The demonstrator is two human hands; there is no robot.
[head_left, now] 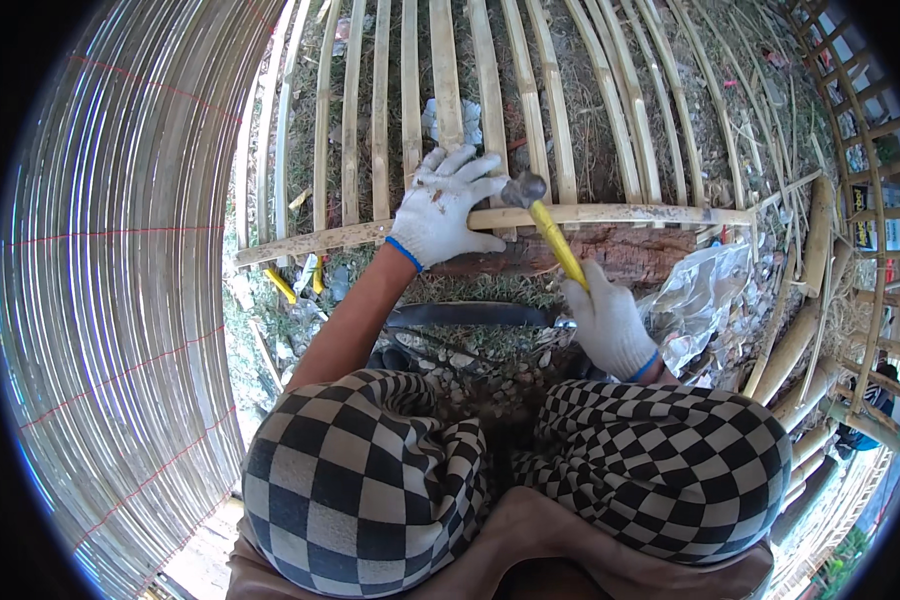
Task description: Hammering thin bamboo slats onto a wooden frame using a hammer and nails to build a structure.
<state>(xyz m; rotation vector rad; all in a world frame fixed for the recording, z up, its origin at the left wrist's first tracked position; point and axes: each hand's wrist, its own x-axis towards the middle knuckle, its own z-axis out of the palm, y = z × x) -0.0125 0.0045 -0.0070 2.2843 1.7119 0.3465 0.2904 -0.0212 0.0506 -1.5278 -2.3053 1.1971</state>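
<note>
My left hand [440, 212], in a white knit glove with a blue cuff, lies with fingers spread over a bamboo slat [446, 70] and the bamboo crosspiece [350, 237]. The glove has brown stains. My right hand [612, 325], gloved the same way, is closed round the yellow handle of a hammer [558, 243]. The hammer's dark metal head is just right of my left fingertips, over the crosspiece. Several upright slats run away from me across that crosspiece. Whether a nail sits under the hammer head cannot be made out.
A reddish-brown log [610, 255] lies behind the crosspiece. Nearer me rests a long dark blade [470, 316]. Crumpled clear plastic [708, 290] is on the right, with bamboo poles [818, 240] beyond. A tall bamboo slat screen [130, 270] stands at left.
</note>
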